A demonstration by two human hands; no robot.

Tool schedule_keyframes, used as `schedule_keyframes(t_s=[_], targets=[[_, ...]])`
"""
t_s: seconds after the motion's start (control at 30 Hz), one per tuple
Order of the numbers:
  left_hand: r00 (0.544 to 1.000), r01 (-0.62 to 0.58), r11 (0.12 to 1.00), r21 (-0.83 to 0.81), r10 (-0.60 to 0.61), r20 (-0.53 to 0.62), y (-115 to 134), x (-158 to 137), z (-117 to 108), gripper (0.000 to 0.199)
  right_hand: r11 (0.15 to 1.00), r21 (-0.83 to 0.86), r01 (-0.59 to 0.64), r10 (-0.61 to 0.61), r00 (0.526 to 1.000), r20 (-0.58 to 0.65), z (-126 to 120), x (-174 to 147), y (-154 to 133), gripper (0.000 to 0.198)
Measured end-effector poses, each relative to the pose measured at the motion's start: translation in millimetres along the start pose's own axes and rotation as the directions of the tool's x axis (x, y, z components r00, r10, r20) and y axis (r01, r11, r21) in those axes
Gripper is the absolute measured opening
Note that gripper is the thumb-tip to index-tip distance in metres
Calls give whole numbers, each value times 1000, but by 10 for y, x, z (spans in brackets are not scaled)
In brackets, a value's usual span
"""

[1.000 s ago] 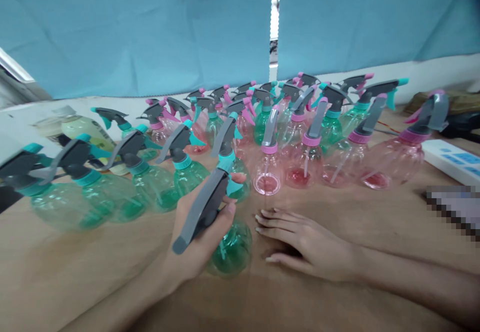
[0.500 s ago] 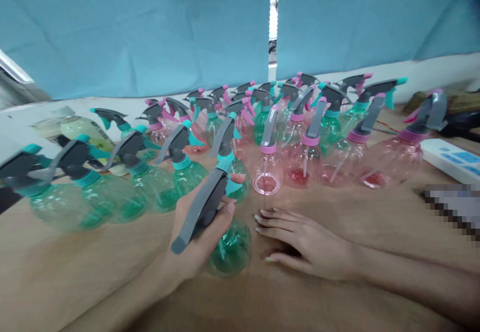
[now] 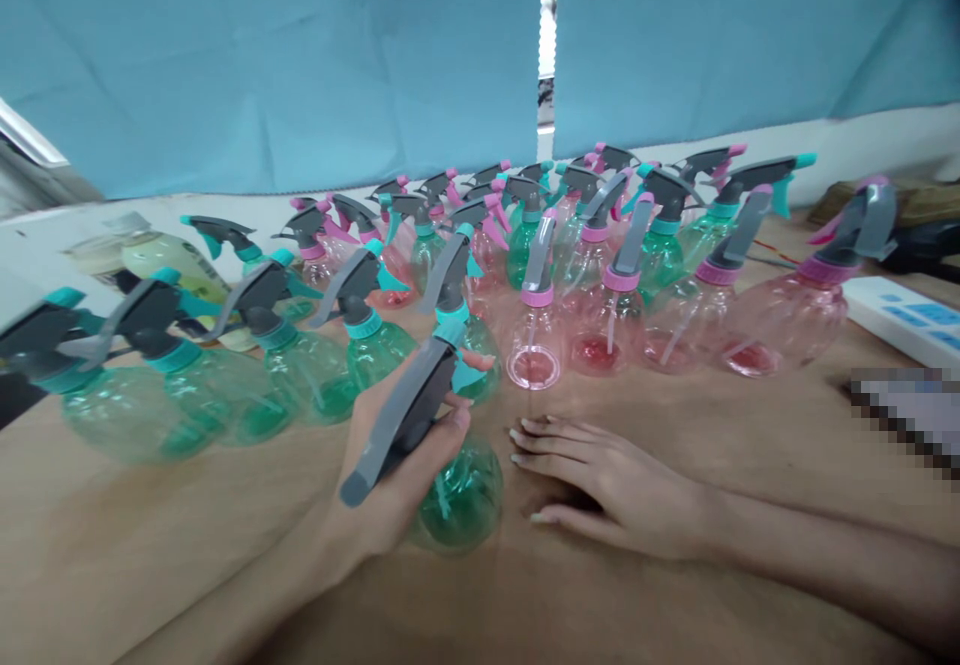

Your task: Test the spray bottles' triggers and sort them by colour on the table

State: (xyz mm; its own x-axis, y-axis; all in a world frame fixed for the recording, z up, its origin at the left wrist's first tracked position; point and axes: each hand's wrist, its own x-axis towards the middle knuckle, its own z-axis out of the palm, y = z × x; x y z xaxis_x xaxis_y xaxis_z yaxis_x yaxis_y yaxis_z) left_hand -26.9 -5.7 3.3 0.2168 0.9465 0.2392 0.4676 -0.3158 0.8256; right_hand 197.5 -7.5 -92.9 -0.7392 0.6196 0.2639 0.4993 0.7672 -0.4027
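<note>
My left hand (image 3: 401, 465) is closed around the neck of a green spray bottle (image 3: 461, 505), under its grey trigger head with a turquoise nozzle. The bottle stands on the wooden table (image 3: 495, 605), its collar hidden by my fingers. My right hand (image 3: 600, 490) lies palm down on the table to the right of that bottle, fingers stretched out and holding nothing. Just beyond the left hand stands another green spray bottle (image 3: 480, 350). A pink spray bottle (image 3: 534, 345) stands beyond the right fingertips.
A row of green spray bottles (image 3: 255, 405) runs along the left, with pink spray bottles (image 3: 780, 330) to the right and several mixed ones behind. A white device with blue buttons (image 3: 907, 320) and a pixelated flat object (image 3: 911, 410) lie at right. A blue curtain (image 3: 300, 65) hangs behind.
</note>
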Motion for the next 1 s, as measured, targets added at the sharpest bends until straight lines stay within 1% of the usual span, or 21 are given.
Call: schedule_keyframes(t_s=[0.07,0.3,0.5,0.67,0.77,0.93,1.0], targets=[[1000,-8,1000,17,8,-7,7,9,-7,31,1000,-4,4,-4,1000,2,-1,-1,-1,51],[998,-60,998,-16,60,12,-24,34,-7,32,1000,2,8,-8,1000,1,-15,-5,-1,51],[1000,-4,1000,12,4,-1,46,47,-9,21,1000,26,9,-9,1000,-26,-1,-9,5,50],[1000,10,1000,13,-10,26,9,20,-28,14,1000,24,14,-13,1000,-24,2,-6,2,50],[1000,21,1000,12,-22,23,-2,26,-18,17,1000,24,13,-13,1000,-19,-4,1,-4,50],[1000,27,999,36,-26,-17,36,22,25,32,1000,16,2,-2,1000,-3,-6,2,-3,51],[999,38,998,52,-36,-36,35,2,34,33,1000,26,-1,1,1000,-6,-6,0,-2,51]])
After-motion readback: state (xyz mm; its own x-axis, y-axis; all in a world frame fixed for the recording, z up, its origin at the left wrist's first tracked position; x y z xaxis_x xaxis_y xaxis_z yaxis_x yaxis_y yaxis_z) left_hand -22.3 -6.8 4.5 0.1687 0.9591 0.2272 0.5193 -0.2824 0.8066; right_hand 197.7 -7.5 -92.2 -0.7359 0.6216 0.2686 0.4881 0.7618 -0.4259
